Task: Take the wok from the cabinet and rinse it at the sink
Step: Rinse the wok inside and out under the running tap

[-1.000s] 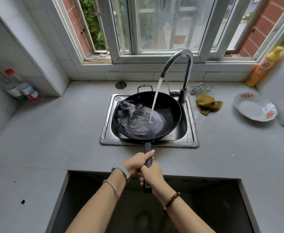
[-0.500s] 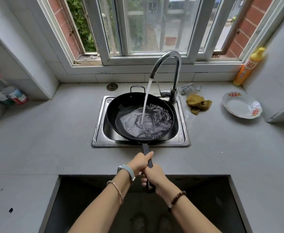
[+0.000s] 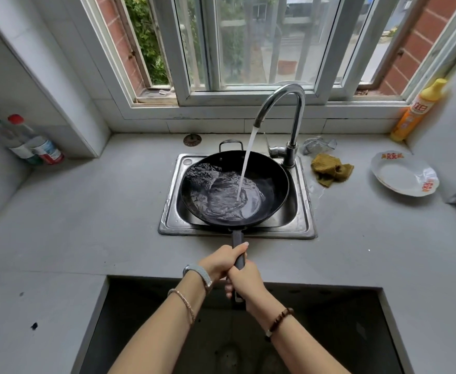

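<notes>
A black wok (image 3: pixel 271 182) sits over the steel sink (image 3: pixel 304 225), its small loop handle toward the window. Water streams from the curved faucet (image 3: pixel 289 103) into the wok and swirls up its left side. The long dark wok handle (image 3: pixel 237 238) points toward me. My left hand (image 3: pixel 221 261) grips the handle nearer the wok. My right hand (image 3: pixel 244 282) grips it just behind, at the handle's end. Both hands hover over the counter's front edge.
A yellow-brown cloth (image 3: pixel 329 170) and a clear plastic scrap (image 3: pixel 318 144) lie right of the sink. A white plate (image 3: pixel 403 176) and an orange detergent bottle (image 3: pixel 416 112) stand at the far right. Two bottles (image 3: pixel 32 144) stand at the left wall. A dark opening (image 3: pixel 329 333) gapes below.
The water in the wok has sloshed from its right side to its left side. Both hands keep their grip on the handle.
</notes>
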Action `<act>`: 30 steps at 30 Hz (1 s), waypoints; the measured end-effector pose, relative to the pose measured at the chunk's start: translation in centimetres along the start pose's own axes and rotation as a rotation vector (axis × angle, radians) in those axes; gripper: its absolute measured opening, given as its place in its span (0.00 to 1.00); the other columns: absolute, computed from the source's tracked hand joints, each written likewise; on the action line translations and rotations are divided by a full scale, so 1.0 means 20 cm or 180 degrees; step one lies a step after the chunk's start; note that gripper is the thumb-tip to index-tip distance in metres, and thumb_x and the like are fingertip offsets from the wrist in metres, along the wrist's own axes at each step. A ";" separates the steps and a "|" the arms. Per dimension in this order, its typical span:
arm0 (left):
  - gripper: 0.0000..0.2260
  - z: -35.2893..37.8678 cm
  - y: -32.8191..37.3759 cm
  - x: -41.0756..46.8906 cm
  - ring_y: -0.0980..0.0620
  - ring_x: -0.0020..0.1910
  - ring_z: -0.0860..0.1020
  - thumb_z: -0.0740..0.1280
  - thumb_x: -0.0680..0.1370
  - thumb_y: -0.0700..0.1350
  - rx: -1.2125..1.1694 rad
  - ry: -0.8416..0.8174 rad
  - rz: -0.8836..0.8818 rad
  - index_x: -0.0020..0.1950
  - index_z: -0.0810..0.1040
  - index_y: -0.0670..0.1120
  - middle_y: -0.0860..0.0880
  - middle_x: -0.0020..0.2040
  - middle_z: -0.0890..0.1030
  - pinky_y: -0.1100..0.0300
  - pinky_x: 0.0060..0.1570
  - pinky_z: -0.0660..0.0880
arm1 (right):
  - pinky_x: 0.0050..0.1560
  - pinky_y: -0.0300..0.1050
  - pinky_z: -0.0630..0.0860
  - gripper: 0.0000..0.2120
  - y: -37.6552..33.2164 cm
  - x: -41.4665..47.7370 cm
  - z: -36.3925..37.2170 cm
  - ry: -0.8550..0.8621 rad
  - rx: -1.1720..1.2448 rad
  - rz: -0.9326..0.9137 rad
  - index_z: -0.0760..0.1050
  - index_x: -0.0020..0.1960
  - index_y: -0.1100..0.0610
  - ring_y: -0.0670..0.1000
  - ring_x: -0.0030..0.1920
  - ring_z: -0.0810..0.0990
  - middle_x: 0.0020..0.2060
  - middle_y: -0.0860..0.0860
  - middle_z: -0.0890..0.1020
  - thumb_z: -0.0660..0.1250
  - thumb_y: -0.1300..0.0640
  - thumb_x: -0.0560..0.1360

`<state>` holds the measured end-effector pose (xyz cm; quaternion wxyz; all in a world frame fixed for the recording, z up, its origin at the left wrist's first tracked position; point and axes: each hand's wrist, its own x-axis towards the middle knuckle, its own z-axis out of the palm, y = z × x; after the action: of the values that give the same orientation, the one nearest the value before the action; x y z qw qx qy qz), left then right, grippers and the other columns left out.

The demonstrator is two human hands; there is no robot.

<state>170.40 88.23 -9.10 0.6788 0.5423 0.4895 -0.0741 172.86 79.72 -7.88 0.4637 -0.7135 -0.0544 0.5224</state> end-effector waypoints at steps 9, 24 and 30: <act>0.18 0.13 0.05 -0.01 0.55 0.30 0.70 0.58 0.82 0.52 0.0693 0.0460 0.0081 0.36 0.69 0.43 0.49 0.33 0.72 0.63 0.26 0.64 | 0.21 0.38 0.65 0.07 0.00 -0.04 -0.13 -0.0358 0.0474 0.0213 0.66 0.42 0.60 0.46 0.21 0.65 0.25 0.52 0.67 0.55 0.65 0.79; 0.16 0.05 0.12 -0.12 0.51 0.15 0.66 0.66 0.77 0.51 0.0799 0.0981 -0.0285 0.38 0.75 0.39 0.43 0.30 0.74 0.68 0.18 0.64 | 0.19 0.33 0.61 0.08 -0.04 -0.06 0.01 -0.0544 0.1390 0.0240 0.64 0.42 0.57 0.44 0.18 0.62 0.24 0.51 0.64 0.55 0.62 0.79; 0.16 -0.03 0.17 -0.20 0.54 0.09 0.60 0.66 0.76 0.47 0.0637 0.1088 -0.0278 0.50 0.82 0.34 0.45 0.26 0.75 0.69 0.15 0.64 | 0.17 0.31 0.61 0.10 -0.09 -0.07 0.10 -0.0797 0.1937 0.0262 0.65 0.40 0.57 0.42 0.16 0.62 0.22 0.49 0.63 0.56 0.62 0.80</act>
<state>170.02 88.35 -3.84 0.5247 0.5901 0.6108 -0.0586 171.35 81.15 -5.63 0.6238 -0.4741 0.0765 0.6166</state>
